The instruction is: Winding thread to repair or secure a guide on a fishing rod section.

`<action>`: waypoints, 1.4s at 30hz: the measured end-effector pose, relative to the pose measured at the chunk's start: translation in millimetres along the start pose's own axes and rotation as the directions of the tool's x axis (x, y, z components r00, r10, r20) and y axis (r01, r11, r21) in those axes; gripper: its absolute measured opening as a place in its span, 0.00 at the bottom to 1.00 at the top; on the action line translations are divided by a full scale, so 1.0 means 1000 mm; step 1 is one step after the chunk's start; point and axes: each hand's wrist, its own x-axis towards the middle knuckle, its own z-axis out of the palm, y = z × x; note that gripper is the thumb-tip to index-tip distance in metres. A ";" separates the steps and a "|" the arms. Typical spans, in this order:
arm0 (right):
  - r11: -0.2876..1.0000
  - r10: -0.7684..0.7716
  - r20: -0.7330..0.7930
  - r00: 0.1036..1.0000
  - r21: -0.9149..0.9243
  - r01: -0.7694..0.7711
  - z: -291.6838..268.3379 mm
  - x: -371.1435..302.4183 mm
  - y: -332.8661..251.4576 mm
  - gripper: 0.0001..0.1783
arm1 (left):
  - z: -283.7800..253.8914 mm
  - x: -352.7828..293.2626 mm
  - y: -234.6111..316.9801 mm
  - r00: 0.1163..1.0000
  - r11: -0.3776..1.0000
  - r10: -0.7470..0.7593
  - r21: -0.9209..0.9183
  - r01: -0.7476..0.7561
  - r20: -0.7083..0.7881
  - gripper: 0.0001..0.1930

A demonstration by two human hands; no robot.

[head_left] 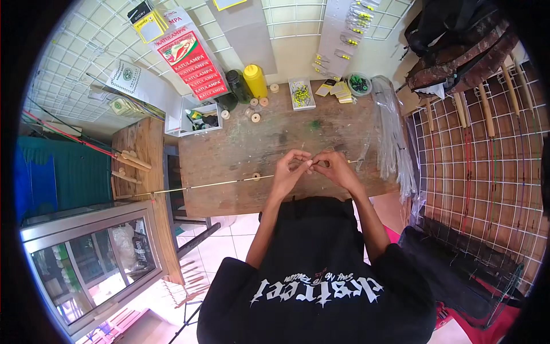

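My left hand point(293, 167) and my right hand point(334, 167) meet over the wooden table point(229, 149), fingertips pinched close together. What they pinch is too small to make out. A thin pale yellow rod point(215, 184) runs from beyond the table's left edge toward my fingers, and a thin end shows to the right of my right hand. Dark bands mark the rod in places. Beside it, left of my left hand, lies a small round wooden spool point(256, 176). Thin yellowish thread point(326, 148) loops just behind my right hand.
Along the back stand a yellow bottle point(255, 81), a white box of yellow-green pieces point(302, 94), a tub of green pieces point(360, 84) and a white tray point(193, 119). Clear plastic sleeves point(392, 137) hang over the right edge. Rods with wooden handles point(486, 112) line a wire grid.
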 end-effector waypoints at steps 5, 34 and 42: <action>0.996 0.058 0.140 0.989 0.061 -0.067 -0.007 0.010 -0.011 0.08 | -0.006 0.001 0.010 1.000 0.999 -0.004 0.052 0.002 0.031 0.11; 0.975 -0.189 0.043 0.981 -0.108 0.193 -0.007 0.007 -0.007 0.07 | -0.001 -0.014 0.003 0.935 0.687 0.347 0.697 -0.204 -0.069 0.09; 0.975 -0.202 0.050 0.978 -0.088 0.206 -0.009 0.007 -0.002 0.06 | -0.012 0.002 0.008 0.987 0.865 0.156 0.477 -0.153 0.033 0.10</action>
